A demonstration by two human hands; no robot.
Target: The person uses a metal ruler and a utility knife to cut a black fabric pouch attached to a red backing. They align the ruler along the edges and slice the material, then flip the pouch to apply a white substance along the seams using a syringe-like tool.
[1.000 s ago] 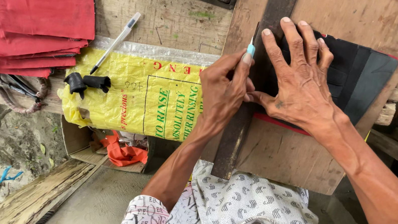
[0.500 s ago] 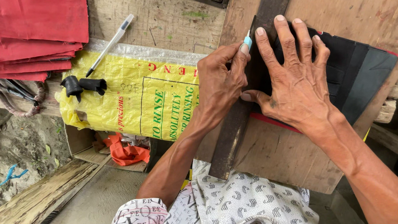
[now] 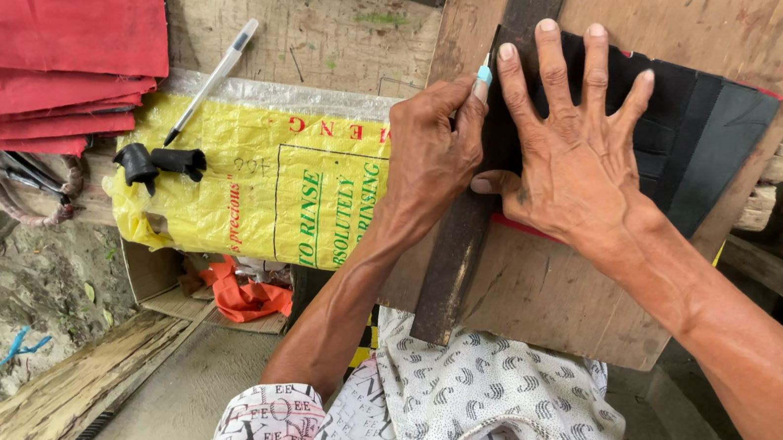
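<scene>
Head view:
L hand (image 3: 432,150): grip closed round a small blade (image 3: 482,74) w/ pale blue end; tip set against the left edge of the ruler.
R hand (image 3: 569,152): laid flat, fingers spread, no grip closed on anything; pressed on ruler and black sheet.
Ruler (image 3: 455,258): long dark straightedge, laid top-to-bottom across the board.
Black sheet (image 3: 710,140): pinned under R hand, right of ruler; thin red edge seen below the palm.
Board (image 3: 541,298): brown, carried on the worktop (image 3: 335,34), sheet on top.
Yellow sack (image 3: 286,187): flat on worktop, left of L hand.
Pen (image 3: 212,81): on sack's upper left corner, tilted.
Black clips (image 3: 157,163): on sack, left part.
Red cloth (image 3: 48,19): stacked, far left.
</scene>
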